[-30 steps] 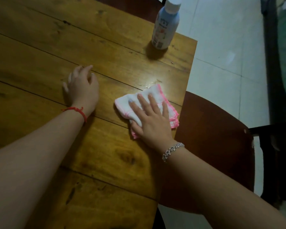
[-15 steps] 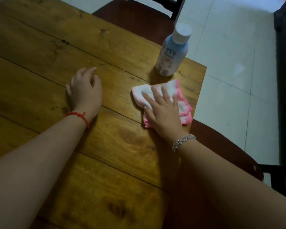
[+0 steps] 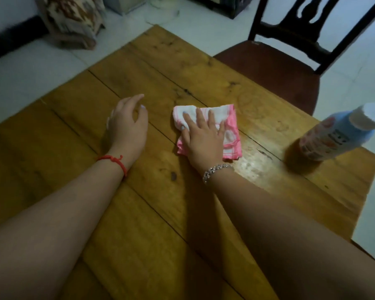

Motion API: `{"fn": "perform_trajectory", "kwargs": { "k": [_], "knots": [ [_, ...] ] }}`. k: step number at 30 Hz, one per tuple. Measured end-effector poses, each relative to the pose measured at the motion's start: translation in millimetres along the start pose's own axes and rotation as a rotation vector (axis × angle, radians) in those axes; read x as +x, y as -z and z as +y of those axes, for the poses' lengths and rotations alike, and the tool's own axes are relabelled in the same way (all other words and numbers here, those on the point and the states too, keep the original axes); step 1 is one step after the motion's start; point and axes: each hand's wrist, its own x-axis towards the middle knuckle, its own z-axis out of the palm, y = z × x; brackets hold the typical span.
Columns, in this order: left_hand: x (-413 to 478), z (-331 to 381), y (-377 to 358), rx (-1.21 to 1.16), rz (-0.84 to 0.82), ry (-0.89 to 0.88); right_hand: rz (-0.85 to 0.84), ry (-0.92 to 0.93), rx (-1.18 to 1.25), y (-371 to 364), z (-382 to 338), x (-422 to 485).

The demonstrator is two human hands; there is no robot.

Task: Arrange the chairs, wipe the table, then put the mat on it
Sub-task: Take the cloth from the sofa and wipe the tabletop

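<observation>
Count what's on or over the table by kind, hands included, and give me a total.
Hands: 2 (left hand, right hand)
Cloth: 1
Bottle: 1
Total: 4

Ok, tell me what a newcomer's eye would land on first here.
The pink-edged cloth is the brightest spot, mid-table under the flat right hand on the wooden table. A pale blue bottle with a white cap stands near the table's right edge. The left hand sits just left of the cloth, and a dark chair stands at the far side.
</observation>
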Motion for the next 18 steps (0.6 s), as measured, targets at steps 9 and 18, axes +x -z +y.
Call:
{"fn": "perform_trajectory", "kwargs": {
  "k": [9,18],
  "knots": [
    [16,-60,51,-0.022,0.065,0.133,-0.044,0.197,-0.028,-30,-87,40],
    [3,-105,98,-0.048,0.176,0.253,-0.136,0.508,-0.027,-59,-166,-13]
  ]
}}
